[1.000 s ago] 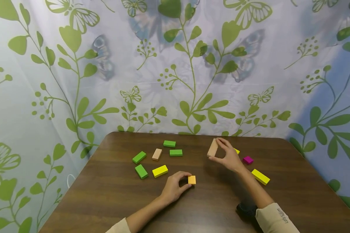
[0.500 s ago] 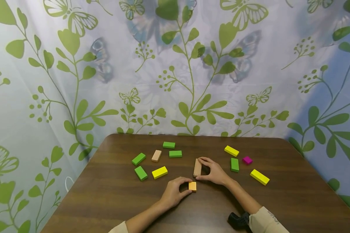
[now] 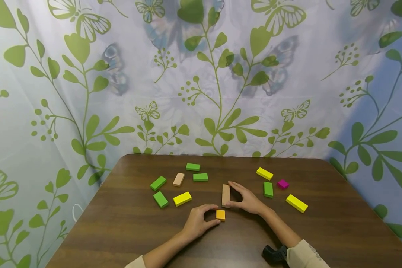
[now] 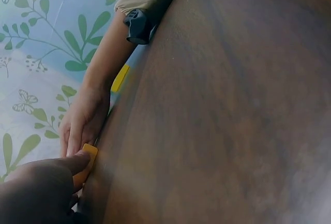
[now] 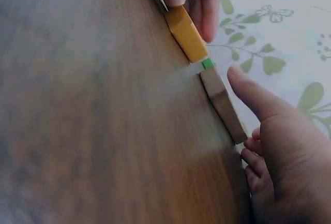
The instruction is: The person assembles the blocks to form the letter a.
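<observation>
A small orange wooden block [image 3: 220, 215] lies near the middle of the table, between the thumb and index finger of my left hand [image 3: 198, 222]. The left wrist view has that thumb right at the orange block [image 4: 91, 154]. Just beyond lies a longer plain wooden block [image 3: 226, 195], long side pointing away from me. My right hand [image 3: 249, 200] is at its right side, thumb and index finger spread toward its two ends. In the right wrist view a gap shows between the right thumb and the plain block [image 5: 222, 102].
Left of centre are several green blocks [image 3: 200, 177], a yellow block [image 3: 182, 199] and a small plain block [image 3: 178, 179]. On the right lie a magenta block [image 3: 283, 184], a green block [image 3: 268, 190] and two yellow ones [image 3: 296, 203]. A patterned curtain [image 3: 174, 93] hangs behind the table [image 3: 120, 230].
My right hand has brought the plain block from the back right to the middle, set it down beyond the orange block, and loosened off it. My left hand has stayed around the orange block.
</observation>
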Demonstrator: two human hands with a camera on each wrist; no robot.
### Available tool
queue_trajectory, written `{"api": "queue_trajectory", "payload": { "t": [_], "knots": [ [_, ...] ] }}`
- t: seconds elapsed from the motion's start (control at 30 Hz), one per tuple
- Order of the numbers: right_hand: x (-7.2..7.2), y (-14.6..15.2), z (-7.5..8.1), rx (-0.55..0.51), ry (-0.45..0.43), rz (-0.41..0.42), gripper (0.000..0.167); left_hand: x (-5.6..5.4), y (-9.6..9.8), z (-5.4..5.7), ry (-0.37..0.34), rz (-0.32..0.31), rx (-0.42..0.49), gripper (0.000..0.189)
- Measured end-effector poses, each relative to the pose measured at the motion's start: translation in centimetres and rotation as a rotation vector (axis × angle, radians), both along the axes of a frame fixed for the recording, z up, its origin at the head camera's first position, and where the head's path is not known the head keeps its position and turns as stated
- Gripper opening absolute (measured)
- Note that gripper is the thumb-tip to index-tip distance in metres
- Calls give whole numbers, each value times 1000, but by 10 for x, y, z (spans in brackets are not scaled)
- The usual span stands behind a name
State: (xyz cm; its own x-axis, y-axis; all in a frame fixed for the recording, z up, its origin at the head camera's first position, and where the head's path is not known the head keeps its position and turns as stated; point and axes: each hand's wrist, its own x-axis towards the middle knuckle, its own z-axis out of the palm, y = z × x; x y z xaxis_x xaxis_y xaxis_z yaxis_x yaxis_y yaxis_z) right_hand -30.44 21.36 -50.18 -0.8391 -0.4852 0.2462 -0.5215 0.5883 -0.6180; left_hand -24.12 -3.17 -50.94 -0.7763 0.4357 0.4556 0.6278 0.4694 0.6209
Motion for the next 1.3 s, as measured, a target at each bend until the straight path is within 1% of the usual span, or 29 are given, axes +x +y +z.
{"api": "queue_trajectory", "payload": {
  "t": [0.2,0.37,0.6,0.9,1.0,1.1,1.3],
  "knots": [
    [-1,0,-2,-1,-16,-3,81,-2,2,0,-2,20,4,30],
    [-1,-1,-1,-2,-25,6,80,-8,7,0,20,38,15,30],
    [-2,-2,-2,0,-28,10,79,-15,15,-4,54,61,19,32],
    [-8,-2,-5,14,5,32,76,-18,20,-2,49,78,29,33],
    [-11,-2,-6,16,13,30,75,-20,22,-1,54,83,30,33],
    [-11,-3,-4,15,19,25,74,-22,24,-1,42,95,26,33],
    [-12,-3,-2,9,5,30,74,-23,25,0,30,118,21,34]
  ]
}}
